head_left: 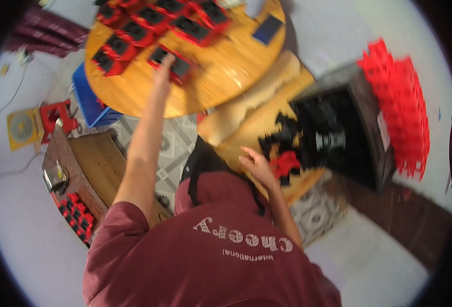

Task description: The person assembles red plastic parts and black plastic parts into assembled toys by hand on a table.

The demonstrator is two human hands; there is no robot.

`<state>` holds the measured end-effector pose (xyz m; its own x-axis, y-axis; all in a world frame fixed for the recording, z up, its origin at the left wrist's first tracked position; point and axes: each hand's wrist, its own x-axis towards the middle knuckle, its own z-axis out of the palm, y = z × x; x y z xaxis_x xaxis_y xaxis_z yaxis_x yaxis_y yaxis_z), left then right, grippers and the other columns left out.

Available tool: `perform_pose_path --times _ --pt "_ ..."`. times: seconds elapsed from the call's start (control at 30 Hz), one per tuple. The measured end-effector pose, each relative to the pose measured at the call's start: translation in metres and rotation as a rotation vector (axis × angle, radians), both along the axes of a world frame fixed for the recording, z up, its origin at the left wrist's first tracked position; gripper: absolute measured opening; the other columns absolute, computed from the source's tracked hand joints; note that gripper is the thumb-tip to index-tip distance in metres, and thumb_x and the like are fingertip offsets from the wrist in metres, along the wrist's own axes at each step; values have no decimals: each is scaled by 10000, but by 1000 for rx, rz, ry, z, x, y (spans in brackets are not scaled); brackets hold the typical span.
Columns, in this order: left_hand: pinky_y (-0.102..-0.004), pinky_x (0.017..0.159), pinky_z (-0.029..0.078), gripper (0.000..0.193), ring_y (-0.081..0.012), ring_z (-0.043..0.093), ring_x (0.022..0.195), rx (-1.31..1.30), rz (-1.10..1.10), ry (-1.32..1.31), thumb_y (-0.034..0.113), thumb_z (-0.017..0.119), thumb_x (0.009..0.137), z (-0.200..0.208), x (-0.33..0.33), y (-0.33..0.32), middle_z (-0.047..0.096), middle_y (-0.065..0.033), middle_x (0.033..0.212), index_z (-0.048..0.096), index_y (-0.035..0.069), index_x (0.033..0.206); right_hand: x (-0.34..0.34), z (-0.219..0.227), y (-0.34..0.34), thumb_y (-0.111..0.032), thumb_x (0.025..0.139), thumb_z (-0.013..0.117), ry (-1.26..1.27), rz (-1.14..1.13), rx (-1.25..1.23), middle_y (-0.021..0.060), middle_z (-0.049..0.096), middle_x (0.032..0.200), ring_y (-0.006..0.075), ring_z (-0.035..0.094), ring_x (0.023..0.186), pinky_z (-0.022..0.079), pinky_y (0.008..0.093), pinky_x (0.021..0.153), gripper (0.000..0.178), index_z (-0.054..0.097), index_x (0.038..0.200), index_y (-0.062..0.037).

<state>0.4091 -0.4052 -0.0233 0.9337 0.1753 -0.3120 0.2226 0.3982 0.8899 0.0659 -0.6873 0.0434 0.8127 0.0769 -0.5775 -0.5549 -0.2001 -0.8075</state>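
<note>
My left hand point(162, 73) reaches far out over the round wooden table, its fingers closed on the near edge of a red-and-black block point(183, 70). Motion blurs that block, and I cannot tell whether it rests on the tabletop. Beyond it, several similar red-and-black blocks point(135, 33) stand in rows. My right hand point(258, 167) hovers by my lap with fingers apart and nothing in them. Just right of it, a red plastic part point(285, 163) lies among black parts point(282, 134) on a cardboard-covered surface point(234, 148).
The round table point(221, 84) carries a dark phone-like slab point(268, 30). At right stands a large black box point(333, 135) with stacked red parts point(401, 105) beside it. A blue bin point(89, 100) is at left, near a low cabinet point(99, 158) bearing more red-and-black pieces point(77, 216).
</note>
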Motion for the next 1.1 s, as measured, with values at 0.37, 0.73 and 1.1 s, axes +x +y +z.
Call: perform_pose_path --times 0.37,0.73,1.1 --pt "-499 787 551 769 -359 557 1052 168 126 234 418 762 788 6 36 17 491 -138 1273 386 79 1367 -65 -100 -77 -199 849 634 -123 -662 -887 152 632 986 285 635 856 495 390 766 323 607 1143 -68" --pt "-287 767 500 427 -165 568 999 513 -685 -14 159 637 909 33 -203 -110 517 -104 1263 491 53 1297 -72 -147 -219 -362 780 721 34 -271 -856 120 647 1030 312 609 1026 469 447 916 491 625 1217 -160" --pt "-381 944 425 625 -214 551 1147 465 -1314 458 484 604 910 10 -233 -187 527 -103 1323 442 134 1402 -119 -85 -167 -176 848 626 -132 -470 -1054 106 673 917 298 641 886 525 393 749 216 661 1047 -96"
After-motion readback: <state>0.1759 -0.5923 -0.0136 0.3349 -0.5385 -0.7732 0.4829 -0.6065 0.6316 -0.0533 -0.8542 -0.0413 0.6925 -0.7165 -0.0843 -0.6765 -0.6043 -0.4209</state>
